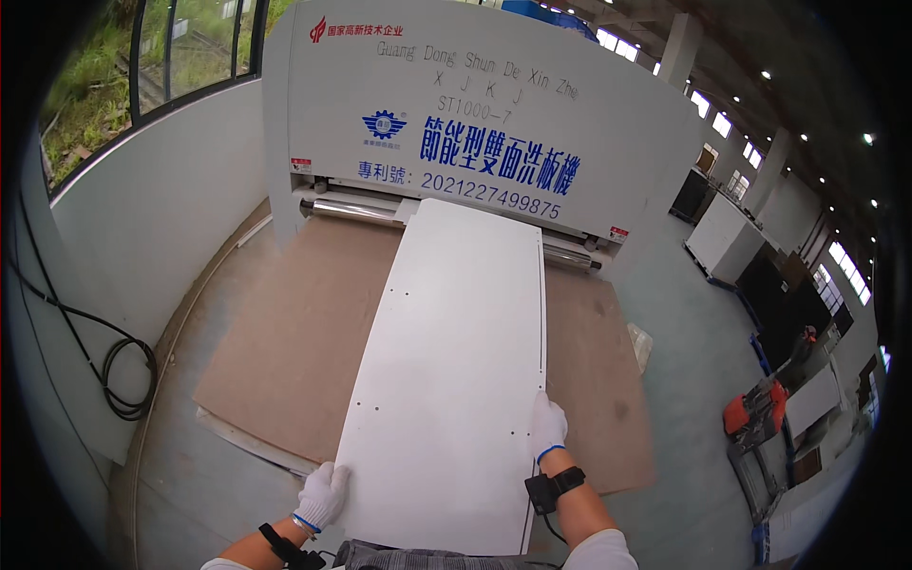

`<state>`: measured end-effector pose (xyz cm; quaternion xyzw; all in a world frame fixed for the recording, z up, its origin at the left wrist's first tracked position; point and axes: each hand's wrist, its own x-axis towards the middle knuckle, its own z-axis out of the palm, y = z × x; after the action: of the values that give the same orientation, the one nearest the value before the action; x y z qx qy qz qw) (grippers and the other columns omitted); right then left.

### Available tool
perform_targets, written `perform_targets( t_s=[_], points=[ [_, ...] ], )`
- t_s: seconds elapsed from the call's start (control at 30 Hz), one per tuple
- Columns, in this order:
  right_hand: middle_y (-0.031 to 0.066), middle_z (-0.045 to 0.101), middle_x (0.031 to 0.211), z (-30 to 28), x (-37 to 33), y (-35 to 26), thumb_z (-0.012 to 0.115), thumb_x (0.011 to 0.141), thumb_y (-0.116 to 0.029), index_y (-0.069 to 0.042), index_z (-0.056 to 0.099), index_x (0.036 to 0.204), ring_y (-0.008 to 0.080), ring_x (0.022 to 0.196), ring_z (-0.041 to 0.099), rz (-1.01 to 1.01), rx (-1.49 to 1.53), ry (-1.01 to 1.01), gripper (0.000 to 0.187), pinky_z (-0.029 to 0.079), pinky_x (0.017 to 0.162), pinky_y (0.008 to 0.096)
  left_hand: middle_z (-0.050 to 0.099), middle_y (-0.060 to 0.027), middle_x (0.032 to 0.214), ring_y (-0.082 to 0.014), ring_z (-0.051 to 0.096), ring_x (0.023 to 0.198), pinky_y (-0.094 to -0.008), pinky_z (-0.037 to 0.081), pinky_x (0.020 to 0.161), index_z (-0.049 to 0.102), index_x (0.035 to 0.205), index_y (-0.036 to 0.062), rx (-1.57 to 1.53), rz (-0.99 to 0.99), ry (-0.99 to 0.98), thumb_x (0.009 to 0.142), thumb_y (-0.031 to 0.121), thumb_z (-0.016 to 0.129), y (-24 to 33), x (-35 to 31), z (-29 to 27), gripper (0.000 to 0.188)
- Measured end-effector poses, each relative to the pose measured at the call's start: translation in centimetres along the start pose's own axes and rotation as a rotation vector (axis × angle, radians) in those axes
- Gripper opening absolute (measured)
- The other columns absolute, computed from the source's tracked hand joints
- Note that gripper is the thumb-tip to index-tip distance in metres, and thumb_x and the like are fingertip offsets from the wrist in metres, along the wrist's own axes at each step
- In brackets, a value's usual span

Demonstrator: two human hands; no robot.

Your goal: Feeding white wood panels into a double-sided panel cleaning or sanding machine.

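A long white panel (pixel 456 332) with small drilled holes and a dark groove along its right edge runs from my waist to the slot of a big white machine (pixel 332 114). Its far end meets the rollers. In a white knit glove, my left hand (pixel 323 494) is closed on the panel's near left edge, fingertips on top. Farther up the opposite edge, my right hand (pixel 548 425), gloved too, grips the side with its thumb side over the top. The fingers beneath the panel are hidden.
Below the panel lies a wide brown board (pixel 285 332) stacked on others. A metal roller (pixel 351 211) shows in the machine's slot. Black cable (pixel 128 380) hangs coiled by the left wall. On the right stand a red pallet jack (pixel 755 413) and stacked panels (pixel 727 237).
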<state>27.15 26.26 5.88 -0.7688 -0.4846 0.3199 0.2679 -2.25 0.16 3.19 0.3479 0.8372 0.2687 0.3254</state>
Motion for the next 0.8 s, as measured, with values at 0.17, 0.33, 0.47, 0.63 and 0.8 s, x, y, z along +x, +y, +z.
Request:
perform_targets(
  t_s=[0.17,0.33,0.47,0.63,0.8],
  points=[
    [0.0245,0.064,0.089,1.7,0.0,-1.1,0.04,0.086,-0.049,0.004,0.065,0.09,0.0379,0.09,0.061,-0.025,-0.024,-0.071,0.058,0.046,0.079,0.0425,0.063,-0.0219,0.085,-0.037,0.06,0.084,-0.0425,0.044,0.076,0.059,0.097,0.0006,-0.088,-0.011,0.028,0.091,0.041,0.045,-0.1,-0.2,-0.5,0.043],
    [0.0252,0.064,0.089,2.7,1.3,-1.1,0.04,0.085,-0.049,0.004,0.065,0.089,0.0393,0.089,0.061,-0.03,-0.051,-0.083,0.058,0.046,0.08,0.0437,0.063,-0.0212,0.084,-0.0362,0.06,0.085,-0.0417,0.044,0.077,0.06,0.096,0.0005,-0.098,-0.016,0.027,0.091,0.041,0.044,0.7,0.5,-0.9,0.043],
    [0.0264,0.063,0.091,3.1,2.1,-1.9,0.039,0.085,-0.049,0.005,0.065,0.09,0.0403,0.091,0.061,-0.046,-0.074,-0.085,0.06,0.045,0.081,0.0444,0.062,-0.0201,0.083,-0.0326,0.06,0.084,-0.0398,0.044,0.077,0.06,0.093,0.0,-0.083,-0.034,0.029,0.092,0.039,0.044,0.9,1.7,-0.7,0.043],
    [0.0258,0.063,0.095,3.6,3.0,-3.1,0.04,0.085,-0.049,0.007,0.063,0.095,0.0389,0.094,0.06,-0.045,-0.061,-0.115,0.061,0.044,0.084,0.0422,0.063,-0.0188,0.083,-0.0285,0.06,0.083,-0.0371,0.045,0.078,0.061,0.093,-0.0008,-0.094,-0.046,0.003,0.092,0.038,0.044,1.9,3.2,-1.1,0.042],
    [0.027,0.063,0.093,4.8,6.2,-4.0,0.039,0.085,-0.05,0.008,0.063,0.095,0.0386,0.093,0.06,-0.05,-0.094,-0.094,0.063,0.044,0.083,0.0423,0.063,-0.0213,0.088,-0.036,0.06,0.089,-0.0405,0.044,0.081,0.061,0.099,0.0,-0.148,-0.01,0.019,0.091,0.041,0.044,2.9,5.6,-1.2,0.045]
  ],
)
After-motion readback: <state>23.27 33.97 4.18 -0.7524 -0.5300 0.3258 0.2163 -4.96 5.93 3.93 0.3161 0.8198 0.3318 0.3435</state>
